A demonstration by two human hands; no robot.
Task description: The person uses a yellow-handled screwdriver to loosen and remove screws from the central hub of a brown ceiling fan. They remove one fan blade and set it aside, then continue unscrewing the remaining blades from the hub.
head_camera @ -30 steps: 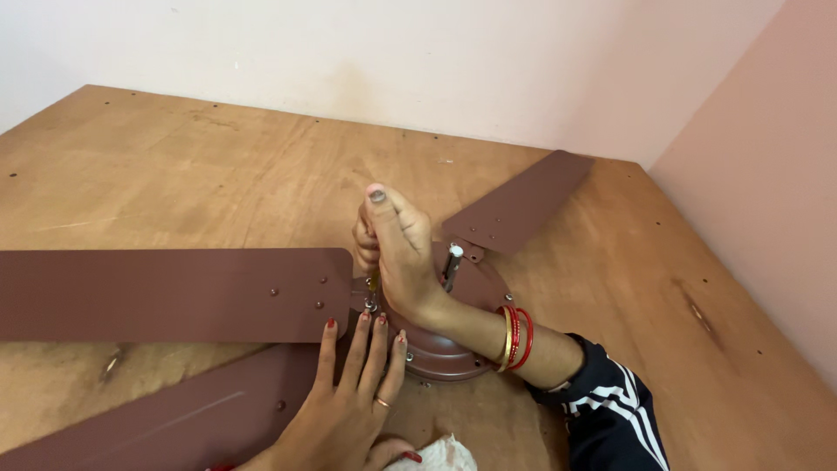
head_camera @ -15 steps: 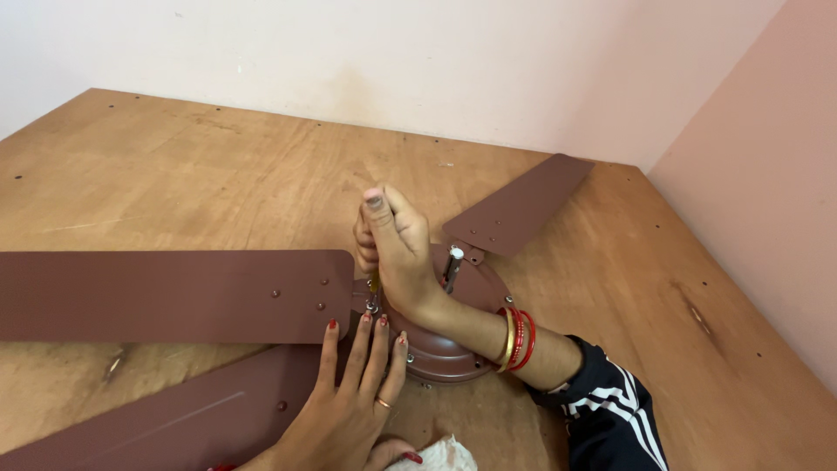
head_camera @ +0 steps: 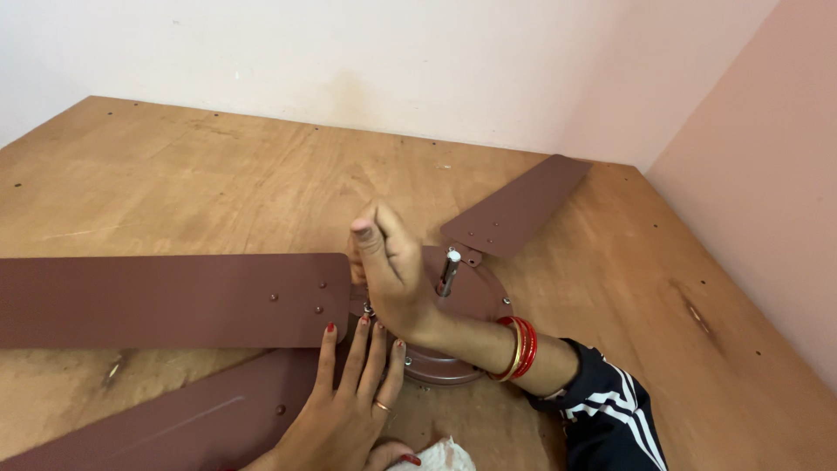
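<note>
- Lying on a wooden board point(head_camera: 218, 174) that fills the corner between a white wall point(head_camera: 349, 61) and a pink wall point(head_camera: 767, 174) is a brown ceiling fan, its round hub point(head_camera: 475, 301) near the board's front edge, a little right of the middle.
- From the hub a short metal shaft point(head_camera: 449, 272) stands up, tilted slightly.
- Three blades are in view: the left blade point(head_camera: 166, 299) runs flat towards the board's left edge; the front blade point(head_camera: 174, 427) slants to the front left corner; the back blade point(head_camera: 519, 208) points to the back right corner.
- The right hand point(head_camera: 397, 275) comes in from the front right, over the hub, just left of the shaft. Its fingers are curled and pressed together, the thumb on top, gripping something at the inner end of the left blade; what they pinch is hidden, though a small metal piece point(head_camera: 368, 309) shows just under the fist.
- Red and gold bangles point(head_camera: 519, 349) sit on that wrist, above a dark sleeve point(head_camera: 610, 419) with white stripes.
- The left hand point(head_camera: 349, 401) lies flat, palm down, fingers straight and slightly spread, on the inner end of the front blade; its fingertips point(head_camera: 330, 330) touch the left blade's edge beside the hub. It has a ring and red nails.
- A white cloth point(head_camera: 436, 455) shows at the front edge, just right of the left hand.
</note>
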